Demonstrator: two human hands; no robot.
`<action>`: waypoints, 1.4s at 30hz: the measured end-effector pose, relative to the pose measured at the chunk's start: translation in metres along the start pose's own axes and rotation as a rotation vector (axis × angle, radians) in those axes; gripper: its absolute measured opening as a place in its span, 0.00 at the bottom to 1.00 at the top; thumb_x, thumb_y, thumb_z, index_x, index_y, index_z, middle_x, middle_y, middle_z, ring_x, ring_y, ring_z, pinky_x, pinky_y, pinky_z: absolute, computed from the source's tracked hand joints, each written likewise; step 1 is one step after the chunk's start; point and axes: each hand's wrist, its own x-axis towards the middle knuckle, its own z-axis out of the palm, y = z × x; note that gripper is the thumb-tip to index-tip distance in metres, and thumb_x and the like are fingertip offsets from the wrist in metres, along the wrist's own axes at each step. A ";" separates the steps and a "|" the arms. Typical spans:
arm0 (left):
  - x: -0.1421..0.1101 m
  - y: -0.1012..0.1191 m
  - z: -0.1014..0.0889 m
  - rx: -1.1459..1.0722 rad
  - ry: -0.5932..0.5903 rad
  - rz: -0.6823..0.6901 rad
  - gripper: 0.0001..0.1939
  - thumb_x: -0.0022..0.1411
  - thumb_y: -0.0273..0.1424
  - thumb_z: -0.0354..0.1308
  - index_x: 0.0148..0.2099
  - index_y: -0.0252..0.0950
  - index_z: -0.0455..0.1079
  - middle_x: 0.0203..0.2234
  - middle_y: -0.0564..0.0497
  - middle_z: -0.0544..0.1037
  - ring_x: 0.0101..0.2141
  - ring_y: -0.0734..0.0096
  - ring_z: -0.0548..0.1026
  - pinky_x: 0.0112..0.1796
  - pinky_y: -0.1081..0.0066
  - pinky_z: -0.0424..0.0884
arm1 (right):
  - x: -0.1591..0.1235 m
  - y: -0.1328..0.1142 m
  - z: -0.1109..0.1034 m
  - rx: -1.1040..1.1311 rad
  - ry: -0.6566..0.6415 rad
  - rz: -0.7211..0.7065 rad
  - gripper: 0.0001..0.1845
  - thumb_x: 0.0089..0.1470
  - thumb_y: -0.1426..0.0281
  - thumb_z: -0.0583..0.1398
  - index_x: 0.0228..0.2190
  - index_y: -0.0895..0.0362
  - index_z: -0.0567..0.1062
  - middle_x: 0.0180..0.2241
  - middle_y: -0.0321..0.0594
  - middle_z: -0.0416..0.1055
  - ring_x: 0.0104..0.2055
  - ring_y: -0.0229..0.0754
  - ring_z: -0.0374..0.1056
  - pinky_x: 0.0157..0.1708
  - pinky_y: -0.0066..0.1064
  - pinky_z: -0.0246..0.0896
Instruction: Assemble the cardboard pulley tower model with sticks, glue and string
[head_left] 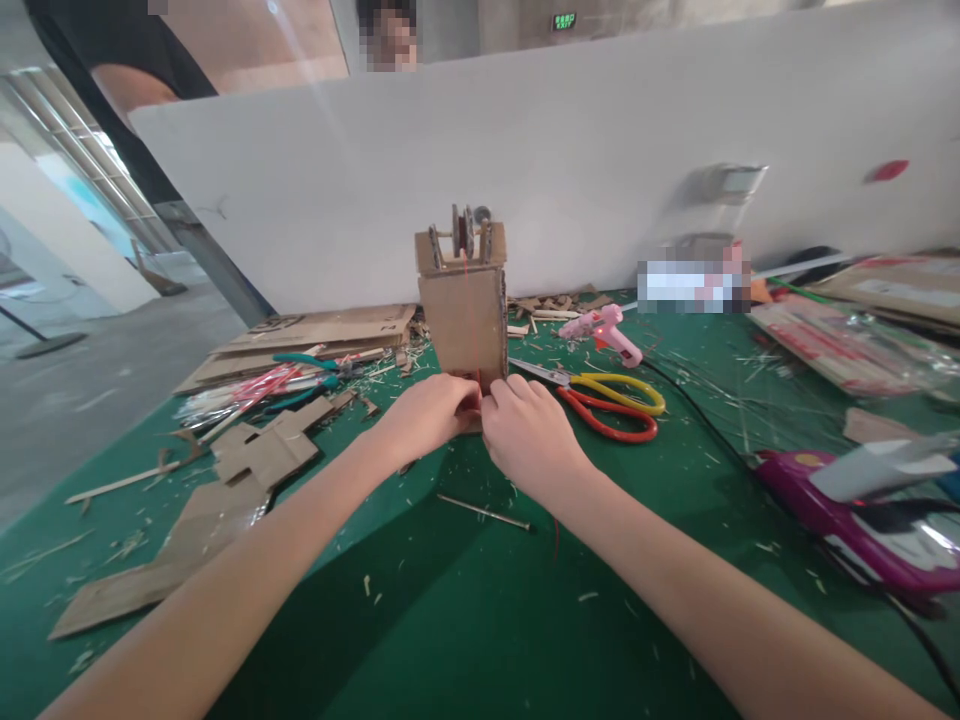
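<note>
A cardboard tower (463, 322) stands upright on the green table, with a small cardboard wheel (463, 232) on a stick axle at its top. From this wheel a thin red string (466, 268) runs down the front. At the tower's lower front my left hand (429, 412) is closed, its fingertips pinching around the string. Closed beside it, nearly touching, my right hand (529, 425) also grips the string, and a loose red end hangs below that wrist. What exactly lies between the fingertips is partly hidden. A thin metal rod (484, 512) lies in front of both hands.
Right of the tower lie scissors (611, 405) with yellow and red handles, a pink glue gun (602, 330) and a purple tool (847, 515) with cords. Cardboard scraps (270, 450) and teal-handled pliers (304, 375) lie left. A white partition (525, 150) stands behind; people are beyond it.
</note>
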 end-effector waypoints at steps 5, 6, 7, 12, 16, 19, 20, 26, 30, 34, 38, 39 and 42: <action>-0.001 -0.003 -0.001 -0.080 -0.012 -0.008 0.06 0.58 0.29 0.53 0.31 0.37 0.70 0.25 0.52 0.76 0.26 0.70 0.72 0.27 0.73 0.60 | 0.000 -0.007 -0.002 -0.001 -0.042 0.007 0.10 0.54 0.78 0.54 0.35 0.63 0.75 0.31 0.47 0.68 0.38 0.49 0.61 0.32 0.37 0.50; -0.001 -0.004 -0.002 -0.092 -0.008 -0.017 0.06 0.58 0.30 0.52 0.31 0.38 0.71 0.25 0.53 0.77 0.27 0.70 0.72 0.27 0.73 0.60 | 0.000 -0.008 -0.002 0.000 -0.057 0.013 0.10 0.54 0.78 0.54 0.34 0.63 0.75 0.31 0.47 0.68 0.39 0.49 0.61 0.32 0.37 0.50; 0.000 -0.004 -0.002 -0.099 -0.004 -0.023 0.07 0.59 0.30 0.52 0.32 0.38 0.71 0.26 0.53 0.77 0.27 0.70 0.73 0.27 0.73 0.60 | 0.000 -0.008 -0.002 0.002 -0.069 0.016 0.10 0.54 0.78 0.54 0.34 0.63 0.75 0.31 0.47 0.68 0.39 0.49 0.61 0.32 0.37 0.50; 0.001 -0.002 0.000 -0.077 0.040 -0.061 0.08 0.59 0.31 0.52 0.31 0.38 0.71 0.25 0.53 0.77 0.26 0.70 0.72 0.26 0.73 0.59 | 0.000 -0.010 0.001 0.007 -0.072 0.018 0.11 0.53 0.80 0.53 0.35 0.64 0.75 0.31 0.47 0.69 0.38 0.49 0.61 0.33 0.37 0.51; 0.000 0.002 0.003 -0.066 0.090 -0.100 0.09 0.60 0.31 0.51 0.31 0.38 0.71 0.23 0.53 0.76 0.24 0.70 0.71 0.25 0.73 0.58 | -0.002 -0.014 0.007 0.007 -0.064 0.001 0.11 0.52 0.81 0.54 0.34 0.63 0.76 0.31 0.47 0.69 0.37 0.48 0.61 0.32 0.36 0.52; 0.000 0.003 0.005 -0.055 0.105 -0.112 0.09 0.60 0.31 0.50 0.30 0.38 0.70 0.22 0.52 0.75 0.24 0.69 0.71 0.24 0.73 0.59 | -0.003 -0.015 0.010 0.009 -0.057 -0.013 0.11 0.52 0.81 0.55 0.35 0.63 0.76 0.31 0.47 0.69 0.37 0.47 0.61 0.32 0.36 0.52; 0.000 0.003 0.006 -0.053 0.107 -0.115 0.09 0.59 0.31 0.50 0.30 0.38 0.70 0.22 0.52 0.75 0.24 0.69 0.71 0.24 0.73 0.59 | -0.003 -0.015 0.010 0.010 -0.056 -0.018 0.11 0.52 0.81 0.55 0.34 0.63 0.76 0.31 0.47 0.69 0.37 0.47 0.61 0.32 0.36 0.52; 0.001 0.003 0.002 -0.025 0.089 -0.112 0.09 0.59 0.29 0.49 0.30 0.37 0.70 0.23 0.50 0.76 0.25 0.68 0.72 0.25 0.72 0.59 | -0.003 -0.015 0.009 0.003 -0.077 -0.027 0.11 0.52 0.81 0.54 0.34 0.62 0.76 0.30 0.47 0.69 0.37 0.47 0.61 0.32 0.36 0.52; 0.001 -0.003 -0.005 -0.103 -0.034 -0.039 0.07 0.59 0.30 0.51 0.33 0.38 0.71 0.28 0.51 0.78 0.29 0.68 0.74 0.28 0.72 0.63 | -0.005 -0.016 0.008 -0.008 -0.080 -0.009 0.11 0.51 0.81 0.55 0.34 0.63 0.76 0.31 0.48 0.69 0.37 0.47 0.62 0.32 0.36 0.53; -0.001 -0.007 -0.005 -0.125 -0.074 -0.044 0.07 0.56 0.33 0.55 0.36 0.38 0.71 0.32 0.50 0.78 0.31 0.67 0.74 0.28 0.72 0.64 | -0.009 -0.019 0.004 -0.002 -0.109 0.037 0.11 0.51 0.82 0.54 0.33 0.63 0.75 0.31 0.48 0.69 0.37 0.48 0.62 0.32 0.36 0.54; -0.001 -0.005 -0.004 -0.122 -0.064 -0.049 0.07 0.57 0.33 0.53 0.38 0.39 0.70 0.30 0.51 0.77 0.29 0.69 0.73 0.27 0.72 0.63 | -0.016 -0.019 -0.001 0.010 -0.141 0.088 0.11 0.54 0.81 0.52 0.32 0.63 0.74 0.31 0.48 0.69 0.38 0.48 0.63 0.33 0.35 0.54; -0.001 -0.004 -0.004 -0.133 -0.060 -0.047 0.08 0.58 0.33 0.52 0.38 0.39 0.70 0.30 0.52 0.77 0.29 0.69 0.73 0.27 0.72 0.63 | -0.017 -0.019 -0.002 0.011 -0.142 0.100 0.11 0.54 0.80 0.51 0.31 0.62 0.73 0.31 0.48 0.69 0.38 0.48 0.63 0.33 0.35 0.55; -0.001 -0.002 -0.006 -0.167 -0.022 -0.055 0.08 0.60 0.33 0.51 0.36 0.39 0.70 0.30 0.52 0.77 0.29 0.70 0.72 0.28 0.72 0.63 | -0.019 -0.016 -0.007 0.010 -0.139 0.131 0.10 0.55 0.80 0.50 0.32 0.61 0.71 0.32 0.48 0.69 0.38 0.48 0.64 0.33 0.35 0.55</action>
